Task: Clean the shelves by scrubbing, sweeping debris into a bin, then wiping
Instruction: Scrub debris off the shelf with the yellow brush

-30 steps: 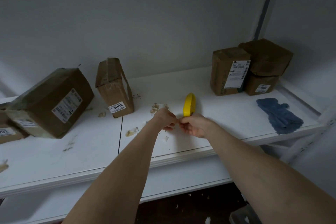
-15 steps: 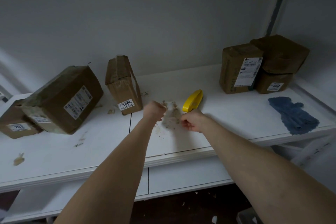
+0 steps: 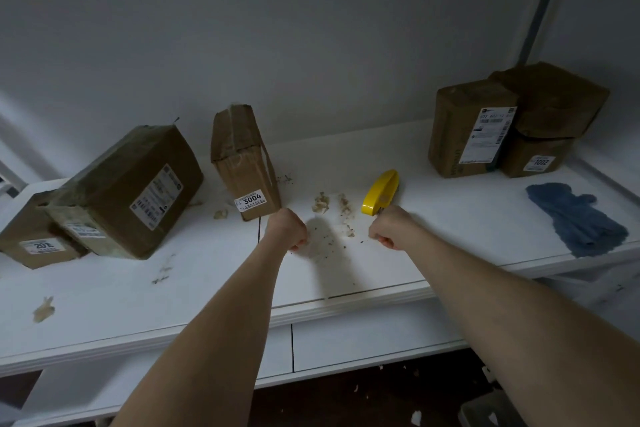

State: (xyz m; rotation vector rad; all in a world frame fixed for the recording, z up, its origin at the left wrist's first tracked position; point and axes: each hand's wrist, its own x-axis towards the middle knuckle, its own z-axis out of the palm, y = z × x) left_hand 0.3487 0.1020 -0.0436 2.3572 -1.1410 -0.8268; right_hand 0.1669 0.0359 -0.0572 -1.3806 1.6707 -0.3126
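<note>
You are holding both fists closed and apart over the shelf (image 3: 450, 253): left hand (image 3: 289, 229) empty-looking, right hand (image 3: 389, 227) touching the yellow scrubber (image 3: 381, 192), debris (image 3: 332, 218) lying between them.

open shelf (image 3: 433, 253) mid-span, box 3004 (image 3: 244, 163) left, stacked boxes (image 3: 512, 125) (far right)

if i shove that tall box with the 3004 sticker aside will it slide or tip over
The 3004 box stands on a narrow end and already leans, so a push high up would probably topple it. Pushed low, it should slide on the smooth white shelf. Its crumpled, dented cardboard suggests it is light and may buckle.
</note>
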